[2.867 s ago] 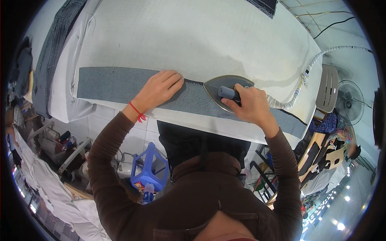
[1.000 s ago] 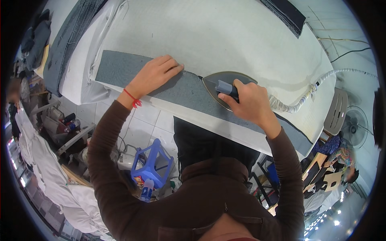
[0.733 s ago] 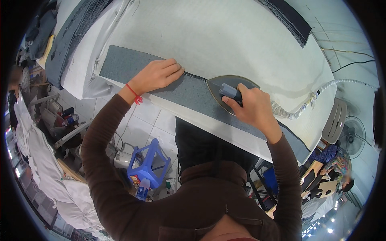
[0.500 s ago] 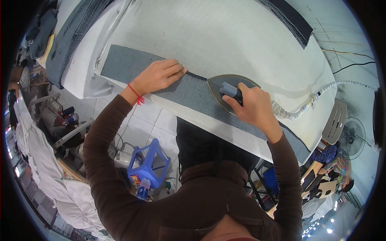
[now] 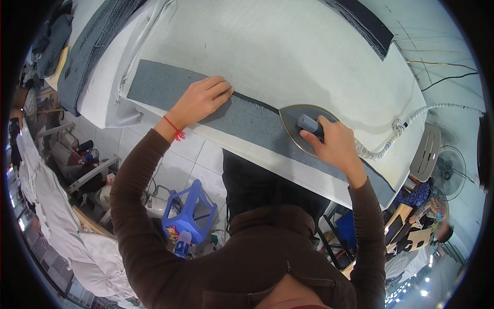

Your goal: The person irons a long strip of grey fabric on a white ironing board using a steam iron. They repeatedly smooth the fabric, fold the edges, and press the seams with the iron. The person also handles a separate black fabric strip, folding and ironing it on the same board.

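Observation:
A long grey denim-like cloth strip (image 5: 159,85) lies along the near edge of a white padded ironing table (image 5: 247,46). At its far edge, a narrow dark fold shows between my hands. My left hand (image 5: 203,100) pinches that edge, fingers curled together and thumb mostly hidden. My right hand (image 5: 337,144) is wrapped round the handle of an iron (image 5: 289,121), whose pointed plate rests on the strip, tip toward my left hand. From behind the iron a white-wrapped hose (image 5: 381,153) runs off to the right.
Stacked dark cloth pieces (image 5: 360,23) lie at the far right and a grey cloth pile (image 5: 95,62) at the far left. Below the table stands a blue plastic stool (image 5: 193,211). To the right are a fan (image 5: 450,172) and another person (image 5: 432,208).
The iron and my right hand have slid a little to the right along the strip, baring more of the dark folded edge. My left hand stays nearly in place on the strip.

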`<state>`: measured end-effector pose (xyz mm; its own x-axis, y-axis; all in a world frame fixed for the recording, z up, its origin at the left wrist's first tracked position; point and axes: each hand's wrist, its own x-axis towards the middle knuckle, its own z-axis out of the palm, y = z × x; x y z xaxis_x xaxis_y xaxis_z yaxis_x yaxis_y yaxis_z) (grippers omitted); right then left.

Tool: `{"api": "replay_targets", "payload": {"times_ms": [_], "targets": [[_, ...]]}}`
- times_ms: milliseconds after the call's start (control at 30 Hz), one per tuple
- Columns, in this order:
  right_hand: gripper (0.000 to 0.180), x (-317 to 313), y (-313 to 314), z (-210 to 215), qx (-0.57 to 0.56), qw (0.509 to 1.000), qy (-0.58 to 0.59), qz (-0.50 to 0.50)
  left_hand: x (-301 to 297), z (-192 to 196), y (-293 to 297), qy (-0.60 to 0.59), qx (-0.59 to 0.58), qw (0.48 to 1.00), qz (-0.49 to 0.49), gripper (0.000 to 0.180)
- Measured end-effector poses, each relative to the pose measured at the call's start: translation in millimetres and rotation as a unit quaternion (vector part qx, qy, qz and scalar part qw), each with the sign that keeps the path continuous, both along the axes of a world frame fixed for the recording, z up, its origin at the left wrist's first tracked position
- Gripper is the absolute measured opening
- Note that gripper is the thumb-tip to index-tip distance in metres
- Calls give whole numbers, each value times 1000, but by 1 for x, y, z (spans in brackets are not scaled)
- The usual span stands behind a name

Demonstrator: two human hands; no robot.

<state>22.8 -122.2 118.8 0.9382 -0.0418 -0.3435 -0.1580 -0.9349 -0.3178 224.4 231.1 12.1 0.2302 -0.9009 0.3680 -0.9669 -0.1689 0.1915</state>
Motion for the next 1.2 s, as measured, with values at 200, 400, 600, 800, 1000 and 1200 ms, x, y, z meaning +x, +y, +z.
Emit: {"api": "replay_targets", "payload": {"times_ms": [200,400,600,800,1000,1200], "targets": [[61,-26,-26,-2,-10,999,7,-31,-14,12,-14,22,56,996,69,31],[63,-22,-18,-3,-15,1000,-13,-18,-12,7,-6,-43,53,997,22,33],[64,-8,-7,-6,-20,999,-30,-4,-4,-6,3,-79,22,996,-44,51],[64,14,9,-3,-21,1000,-15,4,-6,-1,1,-43,17,999,-25,50],[60,18,18,-6,-17,999,-45,24,-9,-3,-1,-54,-27,998,5,40],[58,23,23,-7,-14,998,-34,55,-10,-10,4,-7,4,1000,15,51]]}}
